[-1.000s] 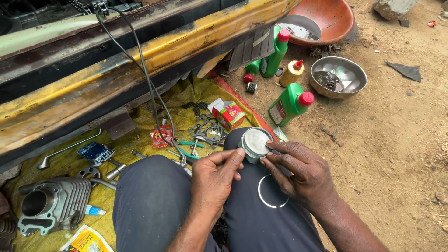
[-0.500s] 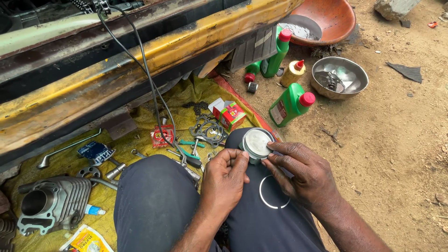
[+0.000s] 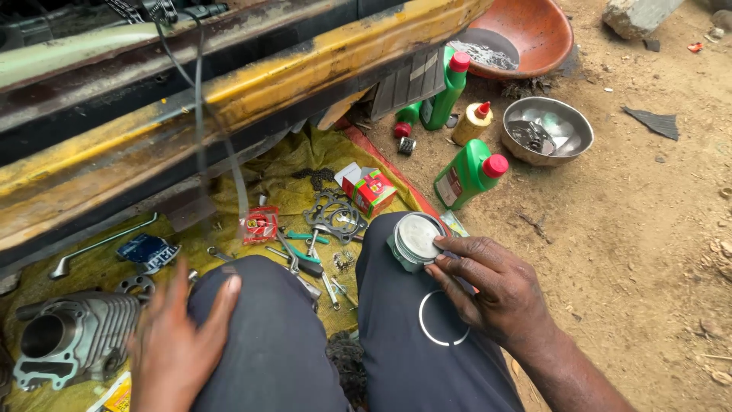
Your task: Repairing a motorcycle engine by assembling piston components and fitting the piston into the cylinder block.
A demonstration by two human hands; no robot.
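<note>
A round silver piston (image 3: pixel 414 239) rests on my right knee, and my right hand (image 3: pixel 496 290) grips its lower right edge with the fingertips. A thin metal ring (image 3: pixel 444 319) lies on my dark trouser leg just below that hand. My left hand (image 3: pixel 177 343) is blurred and lies low at the left, fingers apart, against my left thigh and close to a grey finned engine cylinder (image 3: pixel 72 336). It holds nothing.
A yellow cloth (image 3: pixel 282 191) carries wrenches, a gasket (image 3: pixel 332 210), a small red box (image 3: pixel 372 191) and packets. Green bottles (image 3: pixel 470 171) stand on the dirt, with a steel bowl (image 3: pixel 547 130) and an orange basin (image 3: pixel 526 34) behind. A rusty yellow vehicle sill (image 3: pixel 229 91) crosses above.
My left hand has left the piston and swung down to the left, over my left thigh. The right hand still holds the piston on the knee.
</note>
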